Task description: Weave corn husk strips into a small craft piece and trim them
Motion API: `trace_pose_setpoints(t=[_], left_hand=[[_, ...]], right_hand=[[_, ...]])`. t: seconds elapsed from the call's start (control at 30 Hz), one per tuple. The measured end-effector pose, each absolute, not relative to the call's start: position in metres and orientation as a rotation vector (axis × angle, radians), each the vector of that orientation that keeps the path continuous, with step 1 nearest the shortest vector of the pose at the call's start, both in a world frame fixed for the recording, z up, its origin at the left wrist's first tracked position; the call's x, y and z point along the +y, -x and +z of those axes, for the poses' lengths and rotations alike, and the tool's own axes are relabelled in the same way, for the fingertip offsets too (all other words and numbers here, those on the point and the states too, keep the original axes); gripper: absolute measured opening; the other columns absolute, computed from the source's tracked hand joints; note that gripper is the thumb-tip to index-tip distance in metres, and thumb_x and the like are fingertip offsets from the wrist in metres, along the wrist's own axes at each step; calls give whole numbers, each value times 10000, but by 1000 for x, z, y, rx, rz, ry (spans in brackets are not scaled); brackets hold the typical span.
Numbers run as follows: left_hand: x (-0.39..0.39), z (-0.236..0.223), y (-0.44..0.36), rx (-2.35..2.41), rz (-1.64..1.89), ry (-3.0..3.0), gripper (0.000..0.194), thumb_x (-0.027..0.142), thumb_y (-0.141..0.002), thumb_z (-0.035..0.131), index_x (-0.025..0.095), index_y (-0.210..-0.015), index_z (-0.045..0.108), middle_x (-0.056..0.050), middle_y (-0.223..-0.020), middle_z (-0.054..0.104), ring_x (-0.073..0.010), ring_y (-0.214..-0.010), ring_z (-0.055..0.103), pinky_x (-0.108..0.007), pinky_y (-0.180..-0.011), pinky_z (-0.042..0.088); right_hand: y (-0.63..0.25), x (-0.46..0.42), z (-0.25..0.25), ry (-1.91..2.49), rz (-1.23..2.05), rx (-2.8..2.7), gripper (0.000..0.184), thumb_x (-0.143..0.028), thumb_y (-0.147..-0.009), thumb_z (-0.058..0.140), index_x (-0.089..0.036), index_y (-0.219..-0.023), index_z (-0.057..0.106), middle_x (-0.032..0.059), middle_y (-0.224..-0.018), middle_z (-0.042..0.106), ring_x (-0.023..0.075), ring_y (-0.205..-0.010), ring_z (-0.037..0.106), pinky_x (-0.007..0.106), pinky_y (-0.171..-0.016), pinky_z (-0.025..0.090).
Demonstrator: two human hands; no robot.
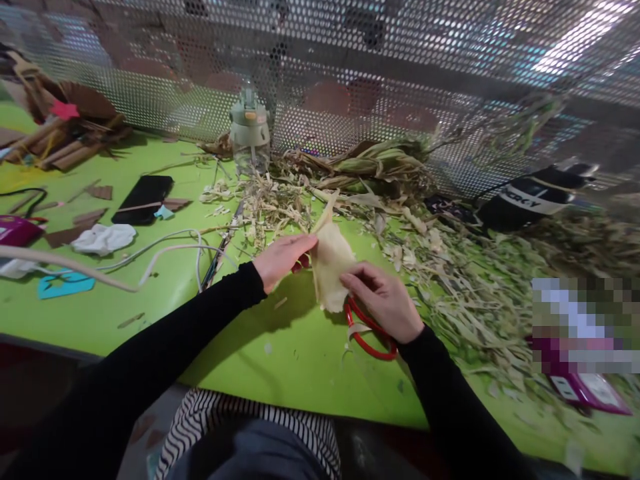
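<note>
A pale, cream-coloured piece of corn husk [334,270] hangs between my hands, with a narrow twisted top and a wider, ragged lower end. My left hand [286,259] is closed on its upper left side, thumb in front and the other fingers mostly hidden behind. At the lower right edge, my right hand [383,297] pinches the husk between thumb and fingers. Red scissors handles [376,352] show just under my right hand, with a pale strip across them. Their blades are hidden, and I cannot tell whether they rest on the green table [280,373].
Husk scraps [465,300] cover the right side, with a husk bundle [380,163] behind. A bottle [250,133] stands by the perforated metal screen [320,87]. A phone [143,200], crumpled tissue [103,239] and white cable [170,248] lie left. A black cylinder [533,200] lies right.
</note>
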State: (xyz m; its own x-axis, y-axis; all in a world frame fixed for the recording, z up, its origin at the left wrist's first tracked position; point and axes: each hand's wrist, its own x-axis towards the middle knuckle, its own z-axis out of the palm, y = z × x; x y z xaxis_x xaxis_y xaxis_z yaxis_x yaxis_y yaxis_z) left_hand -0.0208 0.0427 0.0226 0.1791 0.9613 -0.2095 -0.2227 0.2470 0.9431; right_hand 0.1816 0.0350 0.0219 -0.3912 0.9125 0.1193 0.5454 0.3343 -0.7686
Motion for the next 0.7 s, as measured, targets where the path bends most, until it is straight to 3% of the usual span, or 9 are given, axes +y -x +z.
trace_pose_setpoints(t=[0.1, 0.23, 0.37, 0.47, 0.6, 0.7], left_hand=[[44, 23, 21, 993, 989, -896, 169, 238, -895, 492, 143, -778, 568, 3, -743, 562, -44, -504, 558, -161, -405, 347], [43, 23, 20, 904, 992, -717, 144, 245, -909, 483, 143, -837, 556, -14, -745, 599, -95, -614, 664, -192, -578, 523], [41, 24, 18, 850, 919, -812, 138, 240, -822, 638, 111, -848, 597, -35, -706, 654, -96, -609, 663, -190, -614, 541], [39, 24, 16, 886, 951, -779, 148, 257, -829, 633, 117, -837, 589, -41, -724, 674, -92, -592, 662, -189, -599, 547], [39, 25, 14, 872, 1028, -595, 195, 316, -897, 530, 138, -817, 540, -40, -738, 664, -117, -666, 694, -177, -591, 556], [41, 26, 14, 887, 1021, -584, 196, 323, -899, 523, 146, -814, 520, 9, -648, 587, -105, -554, 669, -147, -455, 508]], right_hand=[[-182, 33, 22, 1279, 803, -2133, 270, -440, -861, 553, -199, -754, 610, 2, -666, 602, 133, -579, 531, 260, -541, 392], [-181, 30, 21, 1256, 720, -2203, 280, -428, -866, 551, -202, -701, 577, 1, -631, 580, 131, -538, 495, 268, -533, 362], [-179, 29, 21, 1205, 603, -2260, 332, -401, -858, 566, -207, -599, 492, -15, -564, 510, 120, -498, 428, 265, -517, 314], [-176, 28, 21, 1262, 604, -2248, 292, -431, -842, 578, -199, -669, 538, -5, -610, 540, 120, -517, 436, 260, -511, 320], [-174, 28, 20, 1348, 939, -2181, 299, -469, -824, 586, -178, -762, 622, -4, -635, 586, 106, -515, 457, 244, -491, 351], [-173, 27, 16, 1269, 1350, -2001, 300, -450, -806, 617, -167, -708, 636, -32, -555, 551, 73, -450, 422, 220, -441, 343]])
